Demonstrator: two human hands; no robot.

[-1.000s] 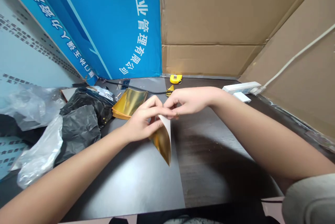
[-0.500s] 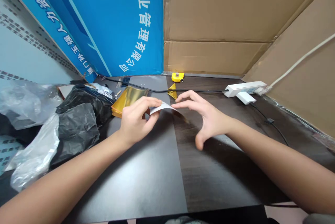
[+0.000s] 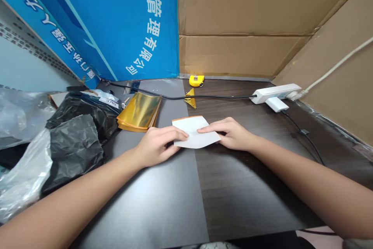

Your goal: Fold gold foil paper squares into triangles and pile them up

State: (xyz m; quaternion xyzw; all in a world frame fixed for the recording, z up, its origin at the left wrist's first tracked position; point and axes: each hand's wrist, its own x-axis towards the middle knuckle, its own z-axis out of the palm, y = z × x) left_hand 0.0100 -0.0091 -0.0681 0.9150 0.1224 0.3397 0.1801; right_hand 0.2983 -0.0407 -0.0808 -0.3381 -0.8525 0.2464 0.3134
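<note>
A sheet of paper (image 3: 194,126), its white side up and an orange line along its far edge, is held between my two hands above the table. My left hand (image 3: 159,144) pinches its left edge, fingers on top and thumb below. At the right edge my right hand (image 3: 234,134) grips the sheet, index finger lying on the white face and the other fingers partly hidden. The sheet bends slightly along its middle. A stack of gold foil paper (image 3: 140,112) lies just beyond my left hand. Farther off sits a small folded gold piece (image 3: 190,99).
A yellow tape measure (image 3: 196,80) stands by the cardboard wall (image 3: 233,16). A black cable (image 3: 221,96) crosses the table to a white power strip (image 3: 275,93) with a plugged-in adapter (image 3: 276,104). Crumpled black plastic bags (image 3: 75,136) and clear plastic (image 3: 26,179) lie at left.
The paper has turned from nearly edge-on to white face up and come lower and nearer. My right hand, spread before, has closed on its right edge. The gold stack shows more fully.
</note>
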